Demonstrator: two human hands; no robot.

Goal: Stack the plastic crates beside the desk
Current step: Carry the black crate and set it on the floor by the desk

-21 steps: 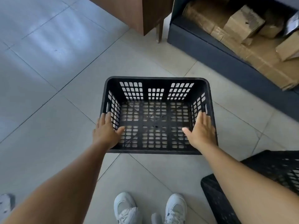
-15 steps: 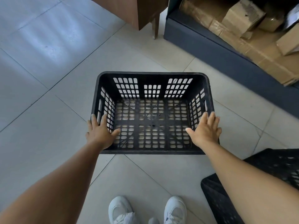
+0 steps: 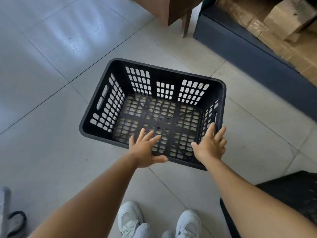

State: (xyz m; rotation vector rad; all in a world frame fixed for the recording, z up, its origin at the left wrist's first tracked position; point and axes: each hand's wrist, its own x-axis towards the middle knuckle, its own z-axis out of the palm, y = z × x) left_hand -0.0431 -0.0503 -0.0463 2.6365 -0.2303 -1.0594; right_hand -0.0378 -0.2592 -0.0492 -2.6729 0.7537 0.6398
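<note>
Both hands are on the near side of a black plastic crate (image 3: 154, 112) in the middle of the frame. The left hand (image 3: 145, 149) is spread wide, fingers fanned out over the near rim and pointing into the crate, the thumb lying along the outside of that rim. The right hand (image 3: 211, 146) grips the lower-right corner of the crate, fingers wrapped over the right-hand rim and the thumb reaching inward across the near edge. Bare forearms run down from both hands to the bottom corners of the frame.

The crate is empty, its slotted walls and lattice floor showing the pale tile through them. It sits skewed in the frame, its right end lower than its left. Whether it rests on the tiled floor (image 3: 51, 152) or is lifted off it I cannot tell.

A second black crate (image 3: 291, 191) shows at the lower right edge, partly hidden behind the right forearm. White sneakers (image 3: 132, 219) stand at the bottom centre. At the top centre is the corner and leg of a brown wooden desk (image 3: 171, 9), and to its right a dark low platform (image 3: 248, 48) carrying cardboard boxes (image 3: 283, 16) fills the upper right.
</note>
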